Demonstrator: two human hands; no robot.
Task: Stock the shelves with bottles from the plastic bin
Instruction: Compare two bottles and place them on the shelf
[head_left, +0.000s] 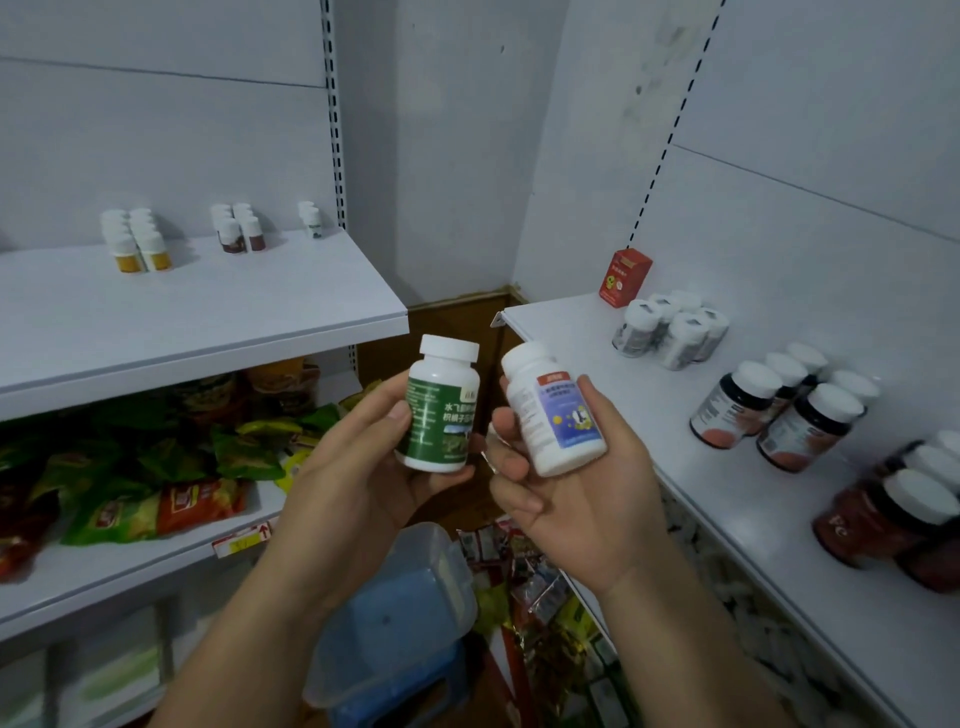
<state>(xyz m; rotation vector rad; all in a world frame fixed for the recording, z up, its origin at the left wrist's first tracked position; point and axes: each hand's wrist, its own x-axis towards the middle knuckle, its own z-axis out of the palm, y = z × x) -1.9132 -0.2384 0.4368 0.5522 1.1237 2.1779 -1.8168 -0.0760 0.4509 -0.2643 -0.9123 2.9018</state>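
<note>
White shelving is wrapping round a corner in the head view. The left shelf (218, 312) is carrying small groups of white-capped bottles (137, 244) near its back, and the right shelf (727, 483) is carrying dark bottles (779, 410) and a red box (623, 278). Both hands are holding stock up between the shelves. The left hand (358, 467) is curling round a green-labelled bottle (441, 415), and the right hand (587, 499) is cradling a blue-labelled bottle (556, 415) with its fingers wrapped round it. Both labels are facing the camera, probably so the person can be matching each bottle to its group. Below the forearms the plastic bin (410, 597) is sitting low, its contents too blurred to tell. Snack packets (156, 467) are filling the lower left shelf.
</note>
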